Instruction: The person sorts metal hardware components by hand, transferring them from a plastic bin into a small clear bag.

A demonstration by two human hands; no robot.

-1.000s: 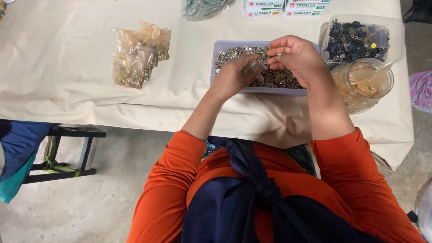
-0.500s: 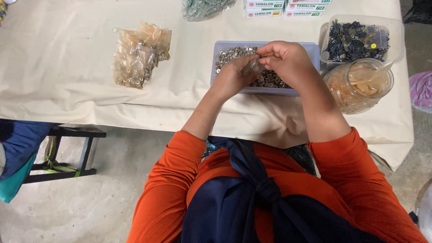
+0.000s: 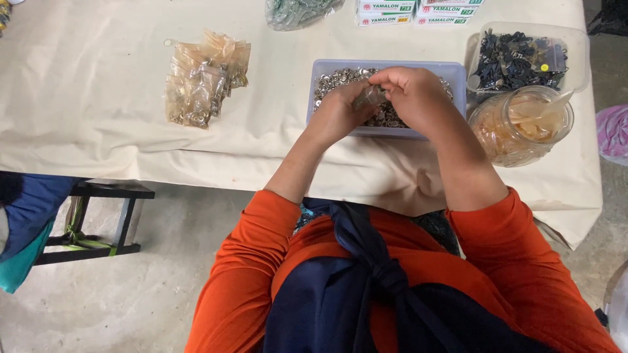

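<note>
In the upper middle of the frame both hands meet over a shallow pale-blue tray (image 3: 458,72) filled with small silvery metal fasteners (image 3: 333,82). The left hand (image 3: 337,114) comes in from the lower left, the right hand (image 3: 418,98) from the lower right, and their fingertips close together on a small greyish clear piece (image 3: 369,97) — it looks like a little plastic bag, though it is too small to tell for certain. The fingers of both hands are curled and pinched onto that piece, which sits just above the middle of the tray. Right of the tray, near the right hand's wrist, stands a clear round jar (image 3: 523,127) holding pale amber pieces, and just above it, at the upper right, a clear plastic tub (image 3: 523,55) of dark small parts. Along the top edge lie a few flat white boxes (image 3: 418,12) with green and red print, and beside them a clear bag of greenish bits (image 3: 297,12). At the upper left, well apart from the hands, is a heap of small yellowish packets (image 3: 203,75). All of this rests on a table under a cream cloth (image 3: 85,98). The person wears orange sleeves and a dark blue apron tied in front.
</note>
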